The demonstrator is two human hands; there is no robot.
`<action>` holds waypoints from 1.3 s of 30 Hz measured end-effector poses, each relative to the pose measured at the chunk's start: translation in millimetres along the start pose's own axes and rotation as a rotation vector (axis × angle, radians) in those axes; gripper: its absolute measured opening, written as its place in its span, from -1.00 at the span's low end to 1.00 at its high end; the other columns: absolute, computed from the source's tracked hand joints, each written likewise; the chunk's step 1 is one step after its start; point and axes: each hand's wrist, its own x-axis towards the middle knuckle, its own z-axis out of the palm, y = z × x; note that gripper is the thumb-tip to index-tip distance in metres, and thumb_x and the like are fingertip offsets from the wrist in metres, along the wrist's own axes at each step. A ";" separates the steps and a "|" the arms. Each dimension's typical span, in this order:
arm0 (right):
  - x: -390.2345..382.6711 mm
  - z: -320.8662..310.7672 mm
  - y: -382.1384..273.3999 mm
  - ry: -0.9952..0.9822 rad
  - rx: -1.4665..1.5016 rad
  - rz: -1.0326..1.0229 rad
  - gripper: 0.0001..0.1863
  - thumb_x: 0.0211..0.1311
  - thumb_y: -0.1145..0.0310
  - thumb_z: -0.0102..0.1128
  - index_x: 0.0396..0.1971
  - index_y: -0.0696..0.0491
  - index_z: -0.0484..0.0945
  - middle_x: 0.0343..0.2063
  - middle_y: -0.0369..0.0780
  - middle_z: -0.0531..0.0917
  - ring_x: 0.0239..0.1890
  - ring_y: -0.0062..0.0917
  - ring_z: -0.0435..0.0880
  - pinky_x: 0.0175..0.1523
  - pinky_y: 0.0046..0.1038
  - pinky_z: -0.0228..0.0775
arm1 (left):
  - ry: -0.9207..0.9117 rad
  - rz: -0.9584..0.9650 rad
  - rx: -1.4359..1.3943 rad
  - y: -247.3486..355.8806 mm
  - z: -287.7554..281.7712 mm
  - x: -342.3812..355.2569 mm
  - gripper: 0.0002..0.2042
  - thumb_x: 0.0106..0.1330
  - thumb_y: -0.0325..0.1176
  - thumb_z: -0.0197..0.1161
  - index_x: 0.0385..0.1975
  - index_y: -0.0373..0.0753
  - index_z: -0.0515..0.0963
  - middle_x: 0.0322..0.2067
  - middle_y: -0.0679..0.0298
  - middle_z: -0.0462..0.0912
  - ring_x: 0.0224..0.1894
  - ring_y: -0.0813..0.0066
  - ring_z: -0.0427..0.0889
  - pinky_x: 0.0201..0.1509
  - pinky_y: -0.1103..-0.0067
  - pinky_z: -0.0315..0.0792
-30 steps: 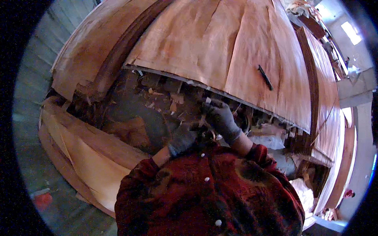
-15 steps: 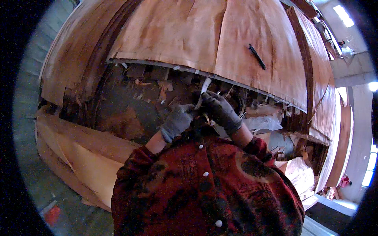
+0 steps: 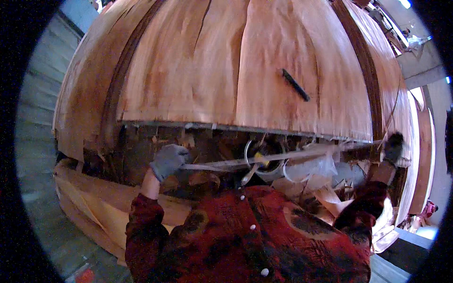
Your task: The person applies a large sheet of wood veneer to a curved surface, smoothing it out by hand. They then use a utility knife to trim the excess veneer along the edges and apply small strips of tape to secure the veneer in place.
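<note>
A long pale strip (image 3: 302, 153), tape-like and blurred by motion, is stretched between my hands in front of my body. My left hand (image 3: 169, 162), in a grey glove, is closed on its left end. Far out to the right, my right hand (image 3: 393, 147) is gloved, dark and smeared; the strip runs up to it, and its fingers seem closed around that end. Beneath the strip, by my waist, is a ring-shaped thing (image 3: 247, 153) with a yellow part inside. A black, pen-like tool (image 3: 296, 85) lies on the wood veneer sheet (image 3: 203, 80) beyond my hands.
The veneer sheet's near edge crosses in front of me, over a dark gap with wood scraps. Crumpled clear plastic (image 3: 311, 169) lies right of the ring. More veneer stacks stand left (image 3: 89, 94) and right (image 3: 377, 61). Bent wood sheets (image 3: 104, 198) lie at the near left.
My hands, earlier together at the centre on a short pale strip, have moved wide apart, the right one much further. The strip now spans between them. The view has shifted, bringing the veneer edge lower.
</note>
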 end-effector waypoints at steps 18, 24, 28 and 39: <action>281.4 -147.1 -315.2 -0.469 2.409 0.622 -0.81 0.22 0.33 0.00 -0.35 0.12 0.53 -0.48 -0.27 0.60 -0.58 -0.66 0.50 -0.50 -0.65 0.31 | 0.378 0.259 0.494 61.1 6.9 308.5 -0.29 0.14 0.07 0.03 0.23 -0.23 0.11 0.28 0.12 0.04 0.33 0.15 -0.03 0.35 0.18 -0.26; 356.0 -171.6 -405.5 -0.897 2.320 0.383 -0.71 0.24 0.18 0.02 -0.44 0.11 0.53 -0.64 -0.32 0.53 -0.67 -0.69 0.44 -0.58 -0.63 0.25 | 0.463 0.400 0.304 48.5 -14.1 323.5 -0.29 0.08 0.09 0.10 0.18 -0.24 0.20 0.24 0.11 0.12 0.31 0.15 0.01 0.35 0.22 -0.23; 408.9 -154.0 -463.8 -0.931 2.101 0.220 -0.66 0.20 0.13 0.06 -0.49 0.13 0.55 -0.67 -0.31 0.53 -0.69 -0.67 0.43 -0.60 -0.60 0.24 | 0.435 0.427 0.199 49.5 -21.5 321.1 -0.30 0.03 0.03 0.18 0.14 -0.25 0.25 0.21 0.07 0.17 0.27 0.09 0.08 0.33 0.20 -0.15; 465.2 -127.3 -526.9 -0.784 1.292 -0.161 -0.37 0.01 -0.22 0.04 -0.56 0.16 0.61 -0.48 -0.01 0.62 -0.35 -0.20 0.62 -0.23 -0.32 0.42 | 0.692 0.270 -0.168 37.8 -41.3 353.9 -0.34 0.05 -0.17 0.16 0.20 -0.23 0.18 0.12 0.04 0.29 0.27 0.03 0.08 0.30 0.18 -0.07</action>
